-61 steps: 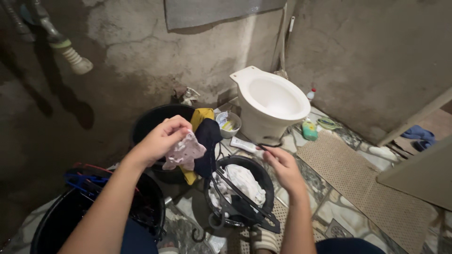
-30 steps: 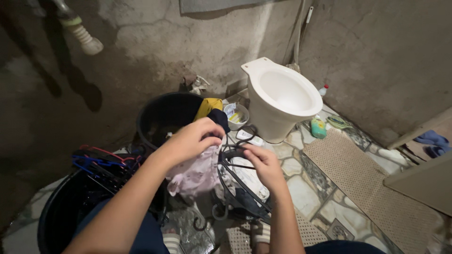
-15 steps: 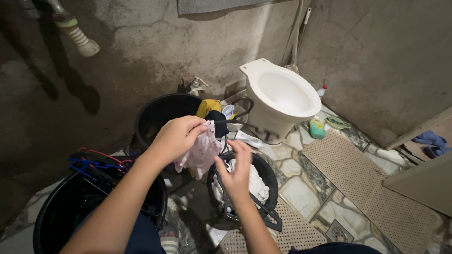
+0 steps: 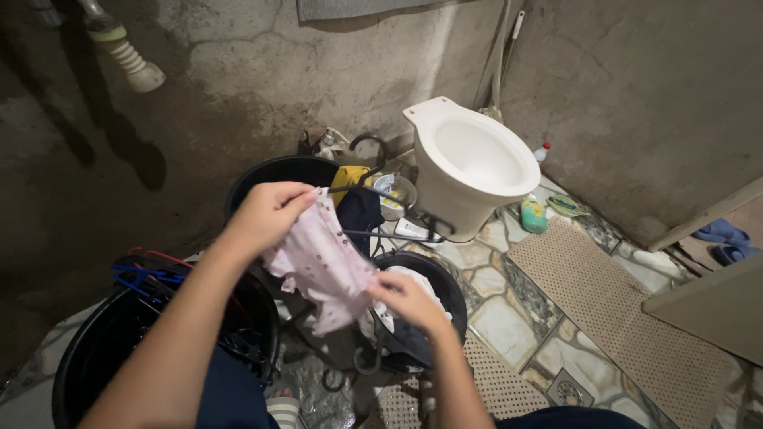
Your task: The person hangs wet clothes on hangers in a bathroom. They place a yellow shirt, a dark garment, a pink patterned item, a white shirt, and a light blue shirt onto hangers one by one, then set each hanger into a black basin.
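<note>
The left hand (image 4: 266,213) pinches the top edge of a small pink garment (image 4: 322,266), fingers closed on the cloth, and the right hand (image 4: 405,298) grips its lower edge, so the cloth hangs stretched between them above and just left of the small black bucket (image 4: 441,278). A black hanger (image 4: 381,214) juts up behind the garment, its hook curling over toward the toilet (image 4: 469,163); whether either hand also holds the hanger cannot be told, since the cloth hides the contact. The likeliest slip, as I judge it, is the hanger working loose from the cloth and dropping, because both hands are busy with fabric and nothing visibly steadies the hanger. If it falls it could land in the bucket on the white laundry (image 4: 413,286) or on the wet stone floor (image 4: 509,310) to the bucket's right. The garment's free corner dangles low beside the bucket rim and could drag on the rim or floor and pick up dirt. A second hanger (image 4: 373,349) leans out of the bucket just below the right hand; a sleeve or hem could snag on it. Left of the bucket, a larger tub (image 4: 119,349) holds tangled coloured hangers (image 4: 147,274), another catching point if the cloth swings that way.
</note>
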